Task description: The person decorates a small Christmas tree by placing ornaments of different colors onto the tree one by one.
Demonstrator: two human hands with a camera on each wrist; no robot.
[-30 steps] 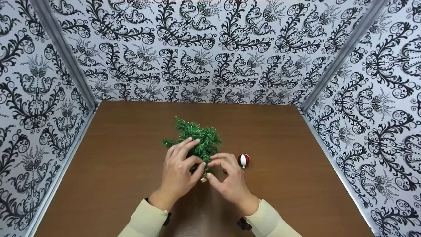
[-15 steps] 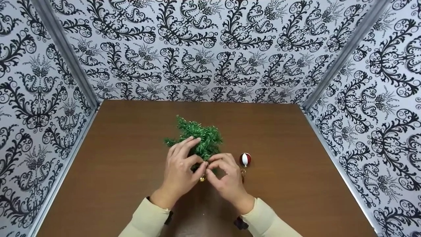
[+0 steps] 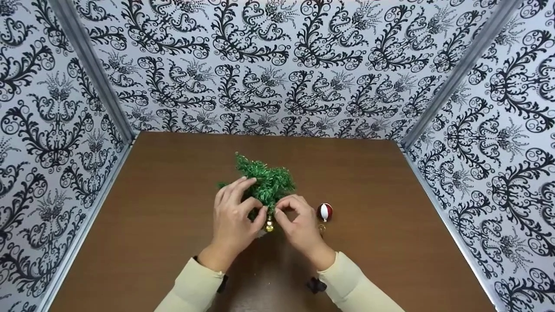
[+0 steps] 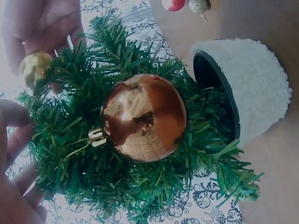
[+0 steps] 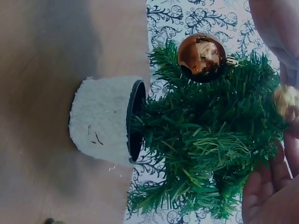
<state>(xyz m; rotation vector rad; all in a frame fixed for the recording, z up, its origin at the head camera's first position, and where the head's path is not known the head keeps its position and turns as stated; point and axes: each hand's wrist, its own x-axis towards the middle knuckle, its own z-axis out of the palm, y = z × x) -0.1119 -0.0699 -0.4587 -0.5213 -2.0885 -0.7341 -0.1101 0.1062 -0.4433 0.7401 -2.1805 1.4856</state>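
A small artificial Christmas tree in a white fuzzy pot stands before me. By its upper branches, my left hand and right hand face each other, thumb and forefinger of each brought together. Between them hangs a small gold ornament, apparently pinched by its top from both sides; the cord itself is too small to make out. A shiny copper ball with a gold cap and cord hangs on the tree. It shows in both wrist views but lies hidden under the hands from above.
Right of the right hand, a red-and-white bauble lies on the brown table. Beside it is a glittery gold ornament, partly hidden by the hand from above. Patterned panels wall the table at the back and sides.
Both hands have shifted slightly away from me, and the gold ornament has moved up with them towards the tree. The right thumb and forefinger have closed from a wider spread into a pinch.
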